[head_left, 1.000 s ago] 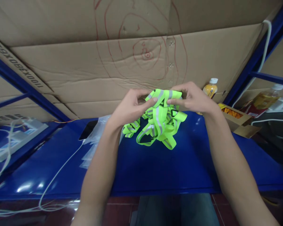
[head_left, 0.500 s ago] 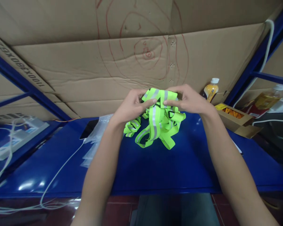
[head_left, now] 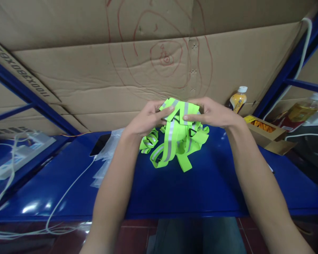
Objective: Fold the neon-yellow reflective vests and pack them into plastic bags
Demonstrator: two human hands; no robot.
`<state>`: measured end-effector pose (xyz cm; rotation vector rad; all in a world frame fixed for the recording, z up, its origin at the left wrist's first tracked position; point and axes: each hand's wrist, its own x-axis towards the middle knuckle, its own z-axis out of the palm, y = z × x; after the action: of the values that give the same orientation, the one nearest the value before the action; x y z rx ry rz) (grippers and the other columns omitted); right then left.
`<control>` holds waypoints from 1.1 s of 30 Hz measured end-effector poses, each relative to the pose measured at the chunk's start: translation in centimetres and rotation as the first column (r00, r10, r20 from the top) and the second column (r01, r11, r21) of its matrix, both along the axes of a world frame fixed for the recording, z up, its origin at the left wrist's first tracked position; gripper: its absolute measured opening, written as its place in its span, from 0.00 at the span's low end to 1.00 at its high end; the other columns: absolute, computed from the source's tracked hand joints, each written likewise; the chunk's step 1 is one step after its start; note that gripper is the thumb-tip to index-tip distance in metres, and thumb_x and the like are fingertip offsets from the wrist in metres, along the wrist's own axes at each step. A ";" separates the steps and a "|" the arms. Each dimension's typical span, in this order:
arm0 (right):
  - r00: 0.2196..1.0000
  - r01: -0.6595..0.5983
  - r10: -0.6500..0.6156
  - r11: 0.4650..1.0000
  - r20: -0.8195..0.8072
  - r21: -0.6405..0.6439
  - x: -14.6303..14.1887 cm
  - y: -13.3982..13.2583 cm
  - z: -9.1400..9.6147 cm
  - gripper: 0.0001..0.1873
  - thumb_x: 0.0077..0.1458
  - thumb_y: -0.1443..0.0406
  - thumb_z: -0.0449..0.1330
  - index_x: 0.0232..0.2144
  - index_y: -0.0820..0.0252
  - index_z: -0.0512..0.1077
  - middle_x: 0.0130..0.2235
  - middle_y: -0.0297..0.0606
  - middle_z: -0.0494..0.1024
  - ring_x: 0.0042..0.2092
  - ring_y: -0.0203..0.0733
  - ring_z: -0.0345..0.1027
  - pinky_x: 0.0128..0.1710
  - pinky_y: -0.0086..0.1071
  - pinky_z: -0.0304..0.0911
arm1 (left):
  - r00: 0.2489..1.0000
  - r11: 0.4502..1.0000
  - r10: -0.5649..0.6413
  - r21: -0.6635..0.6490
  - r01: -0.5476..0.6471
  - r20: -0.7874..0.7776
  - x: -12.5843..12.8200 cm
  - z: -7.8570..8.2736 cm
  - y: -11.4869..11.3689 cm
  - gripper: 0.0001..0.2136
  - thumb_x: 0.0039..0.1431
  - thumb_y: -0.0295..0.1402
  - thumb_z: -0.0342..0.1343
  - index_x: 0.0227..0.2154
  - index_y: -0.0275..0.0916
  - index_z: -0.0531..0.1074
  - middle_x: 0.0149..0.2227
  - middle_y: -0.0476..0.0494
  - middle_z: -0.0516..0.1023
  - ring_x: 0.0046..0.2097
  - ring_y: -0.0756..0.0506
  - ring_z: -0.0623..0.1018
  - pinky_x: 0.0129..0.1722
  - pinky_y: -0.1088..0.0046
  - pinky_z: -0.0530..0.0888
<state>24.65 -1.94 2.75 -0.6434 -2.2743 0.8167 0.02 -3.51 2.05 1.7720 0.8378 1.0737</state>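
- The neon reflective straps (head_left: 175, 141) were held bunched over the blue table (head_left: 180, 190).
- Their top fold was pinched by the left hand (head_left: 145, 120) and right hand (head_left: 214, 113).
- Orange items (head_left: 259, 125) were seen in an open cardboard box (head_left: 277, 141) at right.

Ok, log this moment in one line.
left hand: grips strap bundle | right hand: grips strap bundle | under it: blue table

Your picture is softly and evenly lit, the cardboard backing (head_left: 95, 81) pale and flat. White glare patches sit on the glossy blue shelf (head_left: 31, 206) at lower left; below its front edge everything falls dark. The neon reflective strap bundle (head_left: 175, 141) is sharp and vivid. The wide lens bends the blue frame beam (head_left: 31, 100) and softens the corners.
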 end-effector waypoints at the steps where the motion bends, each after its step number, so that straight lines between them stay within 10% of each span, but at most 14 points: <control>1: 1.000 -0.018 0.018 1.000 0.026 -0.015 0.1 -0.1 0.1 0.26 0.58 0.43 0.70 0.34 0.59 0.74 0.31 0.32 0.74 0.32 0.35 0.64 0.31 0.30 0.59 | 1.000 1.000 -0.004 0.001 0.004 -0.010 0.0 0.0 -0.1 0.22 0.53 0.53 0.75 0.33 0.38 0.81 0.29 0.48 0.72 0.28 0.51 0.71 0.26 0.76 0.68; 9: 1.000 0.001 -0.001 1.000 0.013 0.014 0.4 -0.4 0.3 0.23 0.60 0.47 0.70 0.34 0.61 0.74 0.30 0.31 0.72 0.31 0.34 0.60 0.30 0.30 0.55 | 1.000 0.991 -0.014 -0.132 0.014 -0.002 0.7 0.2 -0.5 0.25 0.53 0.57 0.74 0.32 0.36 0.80 0.29 0.44 0.79 0.31 0.48 0.78 0.30 0.75 0.76; 21: 0.984 0.176 -0.175 0.903 -0.038 0.392 -1.1 -0.8 0.4 0.14 0.65 0.56 0.65 0.34 0.61 0.75 0.30 0.31 0.73 0.34 0.37 0.61 0.37 0.32 0.54 | 0.990 0.964 0.005 -0.263 0.032 0.140 1.1 0.3 -0.7 0.26 0.66 0.58 0.58 0.47 0.38 0.80 0.41 0.39 0.86 0.45 0.34 0.87 0.44 0.59 0.86; 33: 0.981 0.187 -0.193 0.878 -0.033 0.441 -1.5 0.0 -0.7 0.19 0.59 0.65 0.64 0.52 0.55 0.83 0.52 0.41 0.85 0.53 0.53 0.77 0.57 0.43 0.66 | 0.985 0.971 0.076 -0.235 -0.038 0.154 0.2 0.7 0.0 0.24 0.35 0.38 0.83 0.35 0.34 0.82 0.35 0.41 0.84 0.38 0.43 0.84 0.39 0.68 0.81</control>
<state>23.13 -1.95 2.06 -0.6409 -2.2529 0.1835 0.21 -3.53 2.76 1.4545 0.8798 1.0948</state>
